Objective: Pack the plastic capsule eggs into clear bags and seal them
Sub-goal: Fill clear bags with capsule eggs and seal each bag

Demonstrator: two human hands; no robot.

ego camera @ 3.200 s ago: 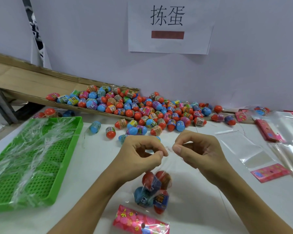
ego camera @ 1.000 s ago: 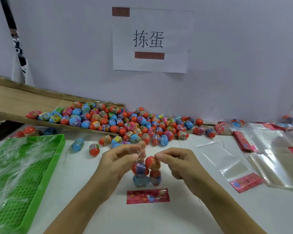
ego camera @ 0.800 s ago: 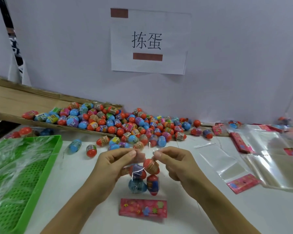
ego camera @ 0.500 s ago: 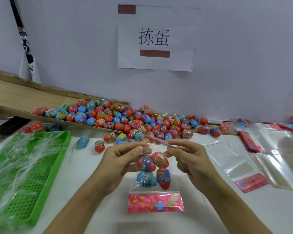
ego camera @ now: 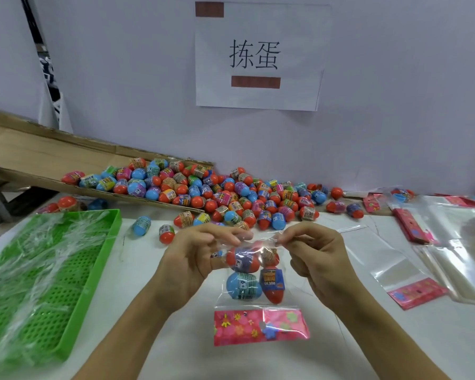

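Note:
A clear bag [ego camera: 258,300] with a pink flowered header card [ego camera: 261,326] hangs between my hands above the white table. Inside it lie several capsule eggs, among them a blue one [ego camera: 242,286] and a red one [ego camera: 273,283]. My left hand [ego camera: 195,259] pinches the bag's upper edge on the left. My right hand [ego camera: 316,256] pinches the same edge on the right. A big pile of loose capsule eggs [ego camera: 225,193] lies behind, against the wall.
A green perforated tray [ego camera: 39,283] covered in crumpled film sits at the left. A cardboard ramp [ego camera: 39,157] leads into the egg pile. Empty clear bags [ego camera: 381,256] and pink header cards [ego camera: 414,293] lie at the right.
The bag's pink header end has flipped down to face me. My hands stay on the upper edge and have drawn close together there.

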